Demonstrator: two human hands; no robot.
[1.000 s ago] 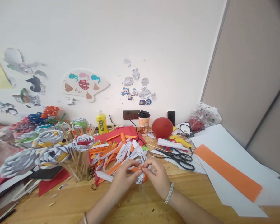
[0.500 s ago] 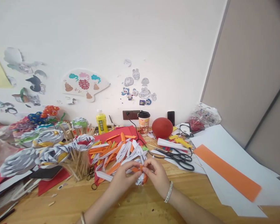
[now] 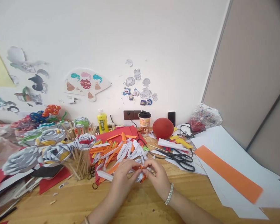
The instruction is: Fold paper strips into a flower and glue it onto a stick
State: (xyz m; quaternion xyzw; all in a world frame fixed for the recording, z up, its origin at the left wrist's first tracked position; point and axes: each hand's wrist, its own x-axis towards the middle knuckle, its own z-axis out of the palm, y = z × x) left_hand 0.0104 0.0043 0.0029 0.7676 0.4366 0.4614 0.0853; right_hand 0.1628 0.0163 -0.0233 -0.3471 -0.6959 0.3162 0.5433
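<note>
Near the middle of the table my left hand [image 3: 125, 173] and my right hand [image 3: 156, 176] meet, thumbs and index fingers pinching a small orange folded paper piece [image 3: 142, 167] between them. Fingers cover much of it. Below the fingertips hang more white and orange folded bits; I cannot tell whether they join the held piece. Right behind my hands lies a heap of folded paper strips [image 3: 121, 147], white and orange with a few green and yellow, partly on red paper [image 3: 107, 136].
Black scissors [image 3: 180, 160] and a yellow glue gun [image 3: 184, 143] lie to the right, beside white sheets [image 3: 214, 174] and an orange strip [image 3: 228, 174]. A cup [image 3: 145, 123], red balloon [image 3: 163, 128] and yellow bottle [image 3: 103, 122] stand behind. Paper flowers [image 3: 58, 152] on sticks crowd the left.
My fingertips have come closer together on the orange piece, and less of it shows. The view has shifted slightly; the things on the table stay put.
</note>
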